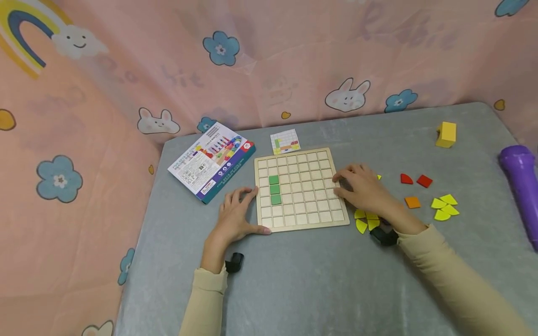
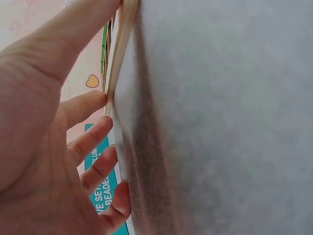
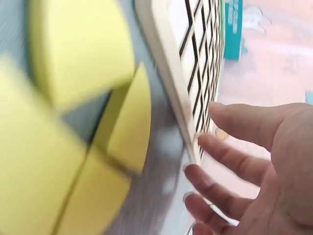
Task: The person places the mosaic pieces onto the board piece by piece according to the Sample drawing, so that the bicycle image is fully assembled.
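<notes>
A square wooden grid board lies flat on the table, with three green square tiles in a column near its left side. My left hand is at the board's left end. Its thumb touches the lower left corner and its index finger meets the left edge; in the left wrist view the other fingers are loosely bent beside it. At the opposite edge is my right hand, thumb and index fingertips right at the rim, no tile visible between them. Yellow tiles lie partly hidden under the right hand.
Behind the board lies a pattern card, with a printed box to its left. Red tiles, an orange square tile and more yellow tiles lie right. Farther right are a yellow block and a purple microphone-shaped object.
</notes>
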`<state>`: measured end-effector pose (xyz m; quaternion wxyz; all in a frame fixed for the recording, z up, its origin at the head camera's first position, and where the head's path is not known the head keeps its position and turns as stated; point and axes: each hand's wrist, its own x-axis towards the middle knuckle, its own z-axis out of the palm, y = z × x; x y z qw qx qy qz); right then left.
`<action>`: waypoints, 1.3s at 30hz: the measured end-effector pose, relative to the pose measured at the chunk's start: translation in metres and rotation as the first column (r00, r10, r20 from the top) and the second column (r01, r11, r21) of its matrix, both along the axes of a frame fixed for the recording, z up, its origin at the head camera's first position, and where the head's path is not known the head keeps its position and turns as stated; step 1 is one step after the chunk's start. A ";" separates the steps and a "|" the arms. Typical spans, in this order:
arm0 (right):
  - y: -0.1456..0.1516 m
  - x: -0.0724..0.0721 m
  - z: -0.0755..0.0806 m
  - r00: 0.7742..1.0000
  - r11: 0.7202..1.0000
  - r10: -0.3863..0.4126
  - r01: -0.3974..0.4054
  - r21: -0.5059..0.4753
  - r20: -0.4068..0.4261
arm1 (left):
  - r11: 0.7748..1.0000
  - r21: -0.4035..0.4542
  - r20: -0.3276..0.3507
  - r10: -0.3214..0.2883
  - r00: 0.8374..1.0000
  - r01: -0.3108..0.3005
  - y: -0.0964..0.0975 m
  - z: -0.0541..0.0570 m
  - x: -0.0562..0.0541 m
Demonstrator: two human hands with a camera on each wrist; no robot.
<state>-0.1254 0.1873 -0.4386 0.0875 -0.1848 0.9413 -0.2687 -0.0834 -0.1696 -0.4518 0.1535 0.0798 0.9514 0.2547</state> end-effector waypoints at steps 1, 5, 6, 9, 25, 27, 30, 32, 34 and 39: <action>0.005 0.000 0.000 1.000 1.000 -0.009 0.009 0.012 -0.009 | 1.000 0.000 0.001 -0.002 1.000 0.002 0.000 0.000 0.000; 0.025 -0.001 -0.003 0.999 0.998 -0.043 0.044 0.053 -0.018 | 1.000 0.004 0.000 -0.010 1.000 0.010 0.001 -0.002 0.000; 0.030 -0.001 -0.004 0.998 0.997 -0.052 0.053 0.061 -0.021 | 1.000 0.005 -0.001 -0.011 1.000 0.011 0.002 -0.002 0.000; 0.040 -0.002 -0.004 0.997 0.993 -0.081 0.082 0.084 -0.015 | 1.000 0.006 0.003 -0.004 1.000 0.004 0.002 -0.002 0.000; 0.061 -0.007 -0.001 0.991 0.987 -0.127 0.121 0.109 0.049 | 1.000 -0.008 0.005 0.008 1.000 -0.008 0.000 -0.002 0.001; 0.062 -0.008 -0.001 0.990 0.987 -0.131 0.125 0.102 0.049 | 1.000 -0.005 0.002 0.005 1.000 -0.005 0.000 -0.002 0.001; 0.061 -0.008 -0.001 0.989 0.986 -0.139 0.133 0.099 0.049 | 1.000 -0.002 -0.003 0.003 1.000 -0.003 0.000 -0.003 0.000; 0.060 -0.008 -0.001 0.988 0.984 -0.145 0.139 0.107 0.051 | 1.000 0.001 -0.002 0.002 1.000 -0.002 0.000 -0.003 0.001; 0.058 -0.009 -0.001 0.987 0.983 -0.151 0.144 0.112 0.056 | 1.000 0.003 -0.002 0.002 1.000 -0.002 -0.001 -0.003 0.001; 0.055 -0.011 0.000 0.986 0.984 -0.155 0.149 0.098 0.061 | 1.000 0.004 -0.009 0.000 1.000 0.000 -0.001 -0.003 0.001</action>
